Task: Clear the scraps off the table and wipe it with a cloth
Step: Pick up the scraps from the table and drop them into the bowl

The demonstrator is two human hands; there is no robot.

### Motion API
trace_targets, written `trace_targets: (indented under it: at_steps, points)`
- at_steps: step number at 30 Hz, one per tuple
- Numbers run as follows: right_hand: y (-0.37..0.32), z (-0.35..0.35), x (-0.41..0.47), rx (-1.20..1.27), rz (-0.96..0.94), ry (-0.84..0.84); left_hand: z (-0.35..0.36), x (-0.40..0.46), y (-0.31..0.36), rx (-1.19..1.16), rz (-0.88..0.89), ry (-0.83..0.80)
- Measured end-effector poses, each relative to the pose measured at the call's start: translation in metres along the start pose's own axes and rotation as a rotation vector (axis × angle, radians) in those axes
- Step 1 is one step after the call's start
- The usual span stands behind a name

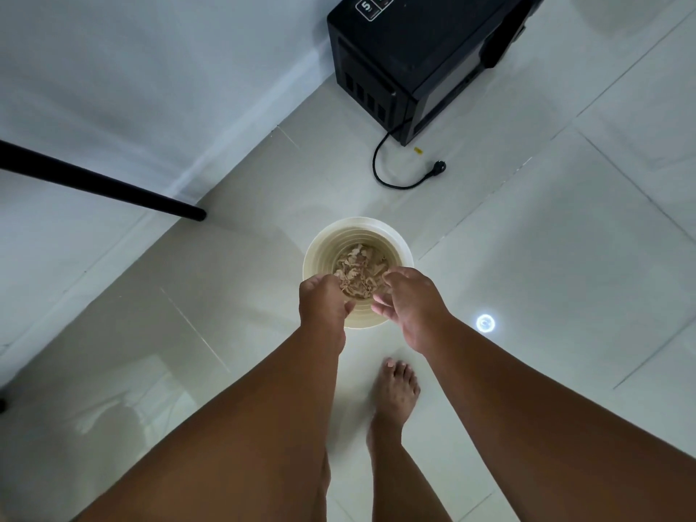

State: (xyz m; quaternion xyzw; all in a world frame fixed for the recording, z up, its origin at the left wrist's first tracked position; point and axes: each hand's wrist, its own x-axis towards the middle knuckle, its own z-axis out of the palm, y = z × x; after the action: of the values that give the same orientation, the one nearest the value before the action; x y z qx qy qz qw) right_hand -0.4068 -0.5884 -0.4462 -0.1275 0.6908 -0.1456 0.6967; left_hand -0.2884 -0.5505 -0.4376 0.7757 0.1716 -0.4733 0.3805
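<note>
Left hand (pixel 323 301) curled over bin (pixel 312 258) rim, I can't tell if it holds scraps (pixel 357 271); right hand (pixel 408 303) loosely spread alongside; bin upright on floor (pixel 527 258), mouth facing up; scraps piled inside; I see microwave (pixel 418 58) beyond

I see the scraps (pixel 357 271) as a loose heap of pale tan, curled shavings lying at the bottom of a cream, round bin (pixel 395 244). The bin stands upright on the floor, its ribbed inner wall showing, its near rim hidden.
</note>
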Motion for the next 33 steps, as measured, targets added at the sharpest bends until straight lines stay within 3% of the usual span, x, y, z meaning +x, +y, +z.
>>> trace_targets:
  at_steps: [11,20,26,33]
  points:
    - [0.009,-0.015,-0.065,-0.053,-0.072,-0.087,-0.022,-0.055,0.0,0.17,0.064,-0.025]
    - [-0.022,-0.018,-0.165,-0.079,-0.163,0.007,-0.05,-0.154,0.038,0.216,0.145,-0.029]
    - [-0.058,-0.006,-0.251,-0.105,-0.254,-0.015,-0.08,-0.235,0.088,0.16,0.241,-0.124]
    - [-0.077,0.004,-0.332,-0.15,-0.308,-0.102,-0.162,-0.299,0.106,0.047,0.248,-0.217]
